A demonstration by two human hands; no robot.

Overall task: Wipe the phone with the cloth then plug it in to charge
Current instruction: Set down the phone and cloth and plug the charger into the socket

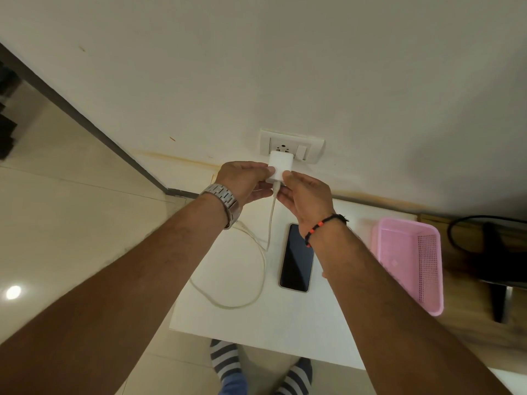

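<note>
**Both hands on the charger at the wall socket**

Left grip (245, 181) clasped around the left side of the white charger block (279, 168), thumb on top, fingers curled under. Right grip (306, 195) pinched on the block's right edge and on the cable plug just below it. Block pressed against the wall socket (291, 146); whether fully seated, cannot tell. Metal watch (225, 199) on the left wrist, black and red beaded band (319, 226) on the right.

White cable (263, 269) hanging down from the block, then looping wide across the white counter (256, 323), its free end hidden behind the left wrist. Phone (296, 258) flat on the counter, dark screen up, below both grips and just under the right wrist, apart from the cable loop beside it. Pink basket (410, 260) further right, near the counter's edge. Striped socks (225, 363) on the floor below.
</note>
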